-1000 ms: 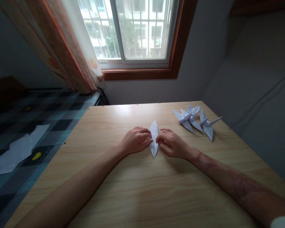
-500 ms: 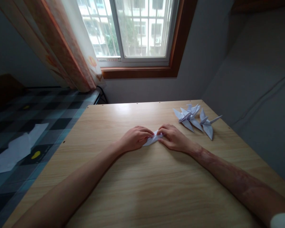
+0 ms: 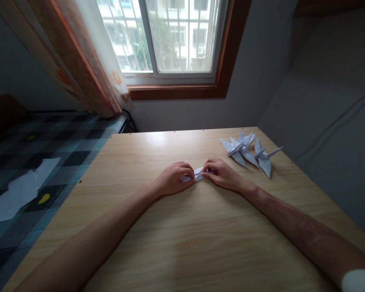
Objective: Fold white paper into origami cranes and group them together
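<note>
A small piece of folded white paper (image 3: 198, 174) is held between my two hands, just above or on the wooden table (image 3: 182, 235). My left hand (image 3: 177, 177) pinches its left end, with thumb and fingers closed on it. At the right end, my right hand (image 3: 218, 173) grips the paper between thumb and fingertips. Much of the paper is covered by my fingers, so its full shape is hidden. Behind my right hand lie several folded paper cranes (image 3: 239, 148), and one crane (image 3: 263, 157) sits a little apart at the right.
White paper sheets (image 3: 21, 190) lie on a checked bedspread (image 3: 6, 231) at the left, beside the table. A window (image 3: 182, 40) with an orange curtain (image 3: 82, 61) is beyond the table's far edge. A grey wall (image 3: 331, 113) borders the right side.
My left thumb and my right thumb have closed in on the paper's ends, and less of its lower left part shows. The cranes have stayed in place.
</note>
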`<action>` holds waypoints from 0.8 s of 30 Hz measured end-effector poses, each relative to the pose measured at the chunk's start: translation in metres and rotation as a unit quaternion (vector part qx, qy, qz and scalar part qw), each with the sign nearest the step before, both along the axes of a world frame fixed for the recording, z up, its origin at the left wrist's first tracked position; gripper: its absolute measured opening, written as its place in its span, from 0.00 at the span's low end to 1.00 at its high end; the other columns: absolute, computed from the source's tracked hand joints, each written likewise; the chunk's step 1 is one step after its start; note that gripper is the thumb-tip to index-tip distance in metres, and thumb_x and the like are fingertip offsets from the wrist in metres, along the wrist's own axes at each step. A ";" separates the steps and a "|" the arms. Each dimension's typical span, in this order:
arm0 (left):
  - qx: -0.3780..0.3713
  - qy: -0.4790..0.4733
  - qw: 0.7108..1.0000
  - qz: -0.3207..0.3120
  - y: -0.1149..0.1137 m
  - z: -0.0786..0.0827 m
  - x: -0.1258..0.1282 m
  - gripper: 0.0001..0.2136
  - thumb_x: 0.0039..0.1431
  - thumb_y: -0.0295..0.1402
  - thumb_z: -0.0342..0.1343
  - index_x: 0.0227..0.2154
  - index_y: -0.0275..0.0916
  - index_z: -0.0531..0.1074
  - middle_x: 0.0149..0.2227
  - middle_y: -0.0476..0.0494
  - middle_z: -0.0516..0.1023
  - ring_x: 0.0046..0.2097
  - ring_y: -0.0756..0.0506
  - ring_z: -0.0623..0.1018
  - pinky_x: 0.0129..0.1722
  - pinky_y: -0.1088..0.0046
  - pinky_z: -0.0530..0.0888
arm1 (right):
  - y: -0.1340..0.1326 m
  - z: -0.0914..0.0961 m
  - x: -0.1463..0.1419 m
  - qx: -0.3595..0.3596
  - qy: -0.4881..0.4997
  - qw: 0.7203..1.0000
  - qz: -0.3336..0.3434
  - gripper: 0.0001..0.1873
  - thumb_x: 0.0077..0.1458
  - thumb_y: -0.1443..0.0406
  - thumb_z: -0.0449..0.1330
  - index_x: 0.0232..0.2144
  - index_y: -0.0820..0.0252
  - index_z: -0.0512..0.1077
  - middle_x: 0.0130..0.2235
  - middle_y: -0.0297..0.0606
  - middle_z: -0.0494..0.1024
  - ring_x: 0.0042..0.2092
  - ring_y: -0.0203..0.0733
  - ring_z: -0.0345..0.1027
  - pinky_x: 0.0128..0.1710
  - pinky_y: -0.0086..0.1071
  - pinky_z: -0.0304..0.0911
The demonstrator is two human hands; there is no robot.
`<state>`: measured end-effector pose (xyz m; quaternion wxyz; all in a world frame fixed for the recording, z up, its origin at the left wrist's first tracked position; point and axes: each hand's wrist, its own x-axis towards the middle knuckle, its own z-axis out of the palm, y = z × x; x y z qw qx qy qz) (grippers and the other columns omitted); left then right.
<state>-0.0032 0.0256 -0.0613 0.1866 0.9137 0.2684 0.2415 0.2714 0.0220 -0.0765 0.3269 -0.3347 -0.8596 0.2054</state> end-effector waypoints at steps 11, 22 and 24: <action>0.016 0.033 0.999 -0.007 -0.002 0.009 0.000 0.04 0.63 0.34 0.66 0.39 0.43 0.82 0.44 0.43 0.85 0.45 0.42 0.83 0.51 0.64 0.77 | -0.003 0.001 -0.001 0.052 -0.011 0.998 0.033 0.05 0.70 0.69 0.62 0.41 0.54 0.78 0.46 0.42 0.84 0.48 0.49 0.75 0.53 0.44 0.70; -0.055 0.012 0.998 0.013 -0.003 0.015 0.000 0.03 0.62 0.32 0.65 0.34 0.42 0.84 0.41 0.42 0.84 0.43 0.43 0.81 0.47 0.67 0.77 | 0.000 0.001 -0.004 -0.037 0.022 0.999 -0.002 0.03 0.65 0.68 0.66 0.37 0.58 0.79 0.42 0.41 0.82 0.45 0.46 0.76 0.48 0.38 0.69; -0.064 0.011 0.998 0.015 -0.002 0.015 0.000 0.04 0.63 0.33 0.65 0.34 0.41 0.83 0.40 0.42 0.83 0.42 0.43 0.81 0.46 0.67 0.76 | -0.001 0.002 -0.005 -0.035 0.016 0.999 -0.006 0.03 0.65 0.69 0.66 0.37 0.58 0.79 0.41 0.40 0.82 0.44 0.46 0.75 0.47 0.38 0.69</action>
